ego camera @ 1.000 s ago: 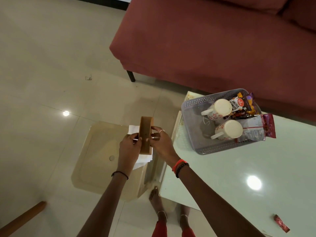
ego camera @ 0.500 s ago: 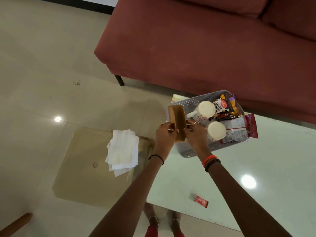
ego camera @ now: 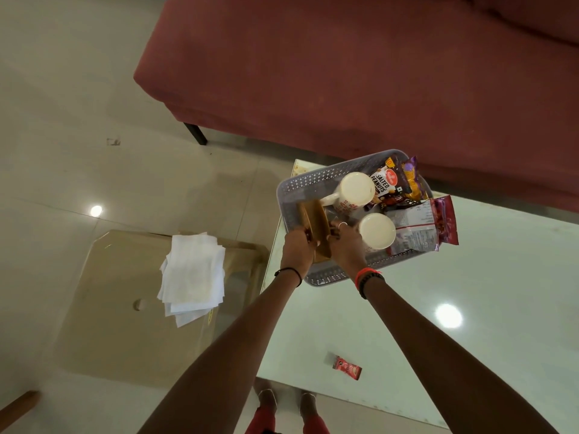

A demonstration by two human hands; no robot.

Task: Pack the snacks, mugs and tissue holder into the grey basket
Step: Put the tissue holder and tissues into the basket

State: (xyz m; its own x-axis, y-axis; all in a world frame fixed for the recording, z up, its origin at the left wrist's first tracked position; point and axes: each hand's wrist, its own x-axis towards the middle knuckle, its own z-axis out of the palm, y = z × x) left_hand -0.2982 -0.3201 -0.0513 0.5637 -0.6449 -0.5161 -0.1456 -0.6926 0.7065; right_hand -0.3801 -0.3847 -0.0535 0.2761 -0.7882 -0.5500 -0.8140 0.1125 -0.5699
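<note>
Both hands, left hand (ego camera: 297, 245) and right hand (ego camera: 344, 242), are clamping the flat brown wooden tissue holder (ego camera: 315, 225) on edge inside the perforated grey plastic basket (ego camera: 326, 275), beside two white ceramic mugs (ego camera: 355, 191). Risk, I judge: the holder is tilting, so on release it may be toppling onto a mug handle.

Mugs (ego camera: 357, 191) and snacks (ego camera: 416, 223) crowd my basket's (ego camera: 300, 186) right side; only its left edge stays open.
</note>
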